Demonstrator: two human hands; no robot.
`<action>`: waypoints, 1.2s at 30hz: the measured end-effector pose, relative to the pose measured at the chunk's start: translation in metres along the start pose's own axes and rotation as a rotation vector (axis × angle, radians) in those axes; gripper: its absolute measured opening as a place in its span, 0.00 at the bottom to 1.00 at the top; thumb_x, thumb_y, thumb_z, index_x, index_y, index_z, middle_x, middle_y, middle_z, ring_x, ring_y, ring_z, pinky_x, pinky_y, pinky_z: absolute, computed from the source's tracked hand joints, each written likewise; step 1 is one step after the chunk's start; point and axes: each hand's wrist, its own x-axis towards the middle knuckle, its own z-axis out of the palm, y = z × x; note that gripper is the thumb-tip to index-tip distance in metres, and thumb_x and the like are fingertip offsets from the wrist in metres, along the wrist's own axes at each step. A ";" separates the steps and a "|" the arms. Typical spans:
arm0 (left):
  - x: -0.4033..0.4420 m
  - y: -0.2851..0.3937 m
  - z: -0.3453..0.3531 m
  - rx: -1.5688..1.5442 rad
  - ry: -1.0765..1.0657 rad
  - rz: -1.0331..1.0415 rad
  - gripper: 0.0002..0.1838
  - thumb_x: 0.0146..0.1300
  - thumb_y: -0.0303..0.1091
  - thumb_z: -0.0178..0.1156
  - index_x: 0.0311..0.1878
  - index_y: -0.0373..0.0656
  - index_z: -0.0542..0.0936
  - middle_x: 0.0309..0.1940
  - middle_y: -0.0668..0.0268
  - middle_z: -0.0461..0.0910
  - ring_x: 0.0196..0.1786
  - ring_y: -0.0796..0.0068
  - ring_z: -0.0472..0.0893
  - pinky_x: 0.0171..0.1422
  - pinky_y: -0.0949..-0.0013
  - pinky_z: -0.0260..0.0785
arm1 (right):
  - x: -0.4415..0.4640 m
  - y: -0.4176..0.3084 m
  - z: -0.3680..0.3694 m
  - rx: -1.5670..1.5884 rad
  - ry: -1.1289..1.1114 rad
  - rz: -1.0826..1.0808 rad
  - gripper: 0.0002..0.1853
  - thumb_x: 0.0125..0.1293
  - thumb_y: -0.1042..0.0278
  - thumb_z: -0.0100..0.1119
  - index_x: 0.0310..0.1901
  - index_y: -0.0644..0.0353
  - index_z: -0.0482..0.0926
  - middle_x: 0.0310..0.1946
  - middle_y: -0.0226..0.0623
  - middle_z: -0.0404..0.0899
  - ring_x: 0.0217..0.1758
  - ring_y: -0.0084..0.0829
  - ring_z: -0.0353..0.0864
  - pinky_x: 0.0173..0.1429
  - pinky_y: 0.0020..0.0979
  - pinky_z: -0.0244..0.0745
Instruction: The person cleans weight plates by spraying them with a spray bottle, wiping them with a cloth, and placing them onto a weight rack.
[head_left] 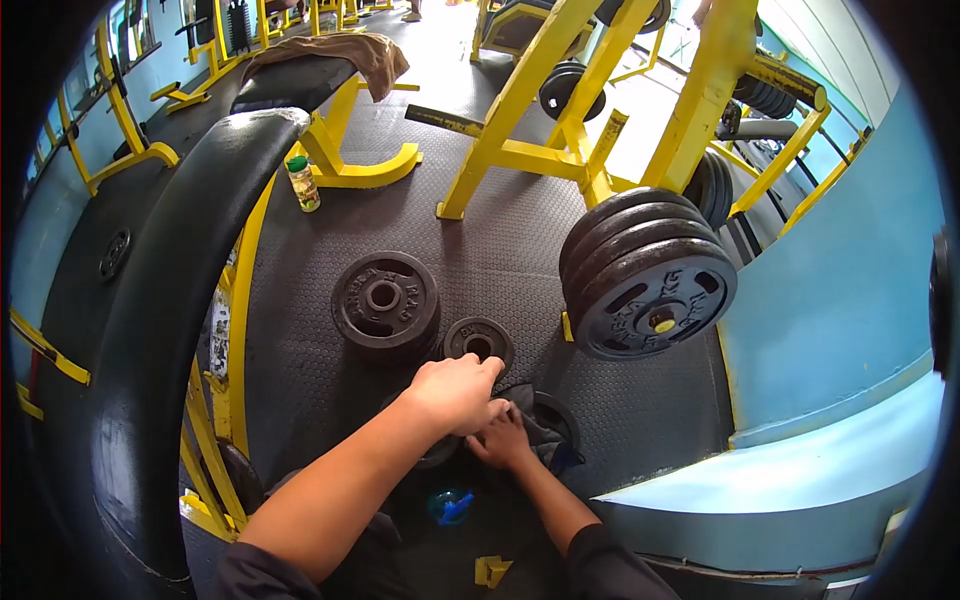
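My left hand (455,395) reaches across from the left. Its fingers curl at the near edge of a small black weight plate (463,332), partly hiding it. Close beside it, my right hand (503,440) presses its bent fingers on a bunched dark cloth (540,432); how firmly they grip it is hard to see. The two hands nearly touch. Under and right of the cloth, the rim of another dark plate (562,415) shows. Left of the small plate lies a stack of larger black plates (385,325).
A blue-topped spray bottle (452,507) stands near my body. On my left is a padded black bench (185,240), with a green-capped container (303,185) beyond. Several loaded plates (650,290) hang from a yellow rack (480,160) on the right, near a blue wall (830,310).
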 end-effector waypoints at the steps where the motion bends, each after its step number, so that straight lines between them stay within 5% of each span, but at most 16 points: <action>1: 0.001 0.001 0.001 0.000 0.002 0.003 0.32 0.65 0.54 0.57 0.67 0.47 0.68 0.58 0.53 0.75 0.61 0.53 0.76 0.65 0.53 0.68 | 0.002 0.005 -0.003 0.011 0.039 0.102 0.32 0.68 0.42 0.46 0.70 0.46 0.64 0.74 0.33 0.58 0.81 0.34 0.44 0.78 0.58 0.32; 6: 0.001 0.004 -0.001 0.006 -0.011 0.013 0.32 0.65 0.54 0.57 0.68 0.47 0.68 0.58 0.53 0.75 0.61 0.54 0.77 0.64 0.53 0.69 | -0.006 0.037 -0.003 0.141 0.173 0.554 0.38 0.69 0.37 0.41 0.76 0.43 0.52 0.79 0.32 0.42 0.82 0.37 0.36 0.76 0.64 0.29; 14: 0.005 0.011 -0.001 0.012 -0.028 0.069 0.32 0.65 0.54 0.57 0.67 0.47 0.68 0.59 0.53 0.75 0.62 0.55 0.76 0.65 0.56 0.68 | -0.085 0.023 0.026 0.161 0.194 0.980 0.41 0.70 0.39 0.40 0.77 0.52 0.45 0.80 0.37 0.37 0.83 0.40 0.33 0.75 0.67 0.32; 17: 0.007 0.009 0.002 -0.001 0.004 0.100 0.31 0.64 0.53 0.58 0.66 0.45 0.69 0.59 0.52 0.75 0.62 0.54 0.76 0.65 0.57 0.69 | -0.119 0.005 0.059 0.340 0.291 1.055 0.43 0.70 0.43 0.43 0.75 0.67 0.44 0.78 0.54 0.33 0.81 0.54 0.32 0.79 0.54 0.38; 19: 0.007 0.007 0.003 -0.013 0.001 0.108 0.31 0.64 0.52 0.58 0.66 0.45 0.69 0.59 0.52 0.75 0.62 0.54 0.75 0.65 0.57 0.69 | -0.132 0.000 0.072 0.453 0.264 1.068 0.43 0.71 0.46 0.45 0.74 0.72 0.44 0.77 0.59 0.32 0.80 0.60 0.34 0.80 0.48 0.41; 21: 0.006 0.010 -0.001 -0.015 -0.020 0.087 0.31 0.65 0.51 0.58 0.66 0.45 0.69 0.59 0.53 0.75 0.62 0.55 0.75 0.65 0.57 0.68 | -0.121 0.019 0.091 0.479 0.629 0.969 0.40 0.72 0.51 0.46 0.74 0.69 0.44 0.77 0.58 0.34 0.77 0.64 0.45 0.78 0.49 0.49; 25: -0.001 0.008 -0.002 -0.013 -0.009 0.056 0.31 0.66 0.51 0.57 0.67 0.45 0.68 0.59 0.53 0.75 0.62 0.55 0.75 0.65 0.56 0.68 | -0.084 0.077 0.040 0.508 0.531 1.110 0.31 0.72 0.53 0.46 0.68 0.67 0.62 0.67 0.56 0.65 0.69 0.57 0.64 0.71 0.48 0.62; 27: -0.004 0.007 -0.002 -0.023 -0.009 0.076 0.31 0.66 0.51 0.57 0.67 0.44 0.68 0.59 0.53 0.75 0.62 0.54 0.75 0.65 0.56 0.68 | -0.058 0.112 0.026 0.579 0.319 1.129 0.25 0.72 0.50 0.43 0.63 0.56 0.72 0.60 0.47 0.74 0.64 0.53 0.70 0.67 0.50 0.64; 31: -0.003 0.001 -0.001 0.006 0.009 0.070 0.30 0.66 0.50 0.58 0.66 0.44 0.68 0.57 0.53 0.76 0.59 0.53 0.78 0.63 0.54 0.70 | 0.010 0.097 -0.009 0.288 0.212 0.949 0.25 0.71 0.43 0.39 0.55 0.50 0.78 0.57 0.42 0.77 0.63 0.51 0.71 0.66 0.53 0.63; 36: 0.005 0.001 0.006 -0.026 0.034 0.094 0.26 0.64 0.46 0.58 0.61 0.41 0.72 0.52 0.52 0.78 0.54 0.51 0.80 0.60 0.53 0.72 | 0.038 0.025 -0.003 -0.152 0.148 0.441 0.29 0.61 0.40 0.52 0.60 0.45 0.75 0.58 0.43 0.72 0.69 0.52 0.61 0.73 0.60 0.47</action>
